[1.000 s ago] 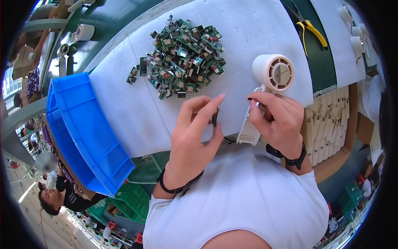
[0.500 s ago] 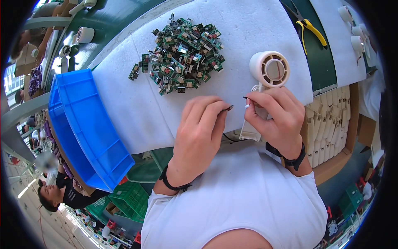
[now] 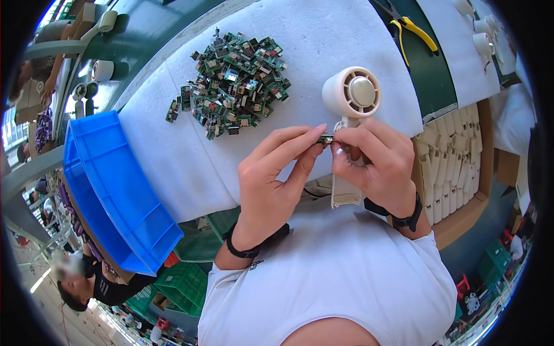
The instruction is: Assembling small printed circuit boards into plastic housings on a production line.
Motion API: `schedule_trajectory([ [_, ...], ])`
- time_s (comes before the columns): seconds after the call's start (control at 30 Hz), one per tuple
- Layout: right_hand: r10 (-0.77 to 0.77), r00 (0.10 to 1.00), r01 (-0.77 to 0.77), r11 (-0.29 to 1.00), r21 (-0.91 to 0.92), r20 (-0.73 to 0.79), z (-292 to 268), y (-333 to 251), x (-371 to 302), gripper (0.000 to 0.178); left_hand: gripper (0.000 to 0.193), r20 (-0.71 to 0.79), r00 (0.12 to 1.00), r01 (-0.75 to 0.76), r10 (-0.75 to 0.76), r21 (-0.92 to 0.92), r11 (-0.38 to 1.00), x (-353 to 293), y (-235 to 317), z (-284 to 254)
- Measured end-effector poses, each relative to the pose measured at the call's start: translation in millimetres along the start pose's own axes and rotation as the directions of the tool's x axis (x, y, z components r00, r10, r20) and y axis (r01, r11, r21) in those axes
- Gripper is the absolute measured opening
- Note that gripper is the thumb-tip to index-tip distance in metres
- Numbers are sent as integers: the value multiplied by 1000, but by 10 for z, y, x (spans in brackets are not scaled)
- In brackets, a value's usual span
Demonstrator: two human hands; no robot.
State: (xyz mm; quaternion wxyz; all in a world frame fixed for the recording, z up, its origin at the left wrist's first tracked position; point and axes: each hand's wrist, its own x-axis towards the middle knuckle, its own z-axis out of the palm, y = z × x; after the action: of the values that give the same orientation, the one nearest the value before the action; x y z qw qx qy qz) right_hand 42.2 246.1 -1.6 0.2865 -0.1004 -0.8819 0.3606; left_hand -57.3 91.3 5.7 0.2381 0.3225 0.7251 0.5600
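Note:
Between the thumb and fingers of my left hand (image 3: 271, 179) is a small green circuit board (image 3: 325, 139). My right hand (image 3: 378, 161) is closed in a pinch and meets the board's right end; what its fingertips hold is hidden. Beneath my right hand lies a white handheld fan (image 3: 336, 95), its round head pointing away from me and its handle partly covered by my fingers. Beyond my left hand, a heap of similar circuit boards (image 3: 239, 81) rests on the white foam sheet (image 3: 156, 144).
A blue plastic bin (image 3: 124, 190) stands at the left. On the right, a cardboard box (image 3: 461, 228) holds rows of white plastic casings (image 3: 447, 173). Yellow-handled pliers (image 3: 418, 34) lie at the far right. A person in black (image 3: 109, 285) is beyond the bin.
My hands have come together, so the board in my left hand now meets my right fingertips. The small dark piece seen at my right fingertips before is now hidden.

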Motion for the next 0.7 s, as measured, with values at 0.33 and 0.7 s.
schedule_trajectory([
  [0.33,133,970,-192,934,300,205,-294,86,26,18,34,240,965,207,-104,-458,865,34,-99,-122],
  [0.7,76,956,-172,929,328,284,-321,141,59,21,34,234,970,137,-62,-318,938,1,-86,-114],
])
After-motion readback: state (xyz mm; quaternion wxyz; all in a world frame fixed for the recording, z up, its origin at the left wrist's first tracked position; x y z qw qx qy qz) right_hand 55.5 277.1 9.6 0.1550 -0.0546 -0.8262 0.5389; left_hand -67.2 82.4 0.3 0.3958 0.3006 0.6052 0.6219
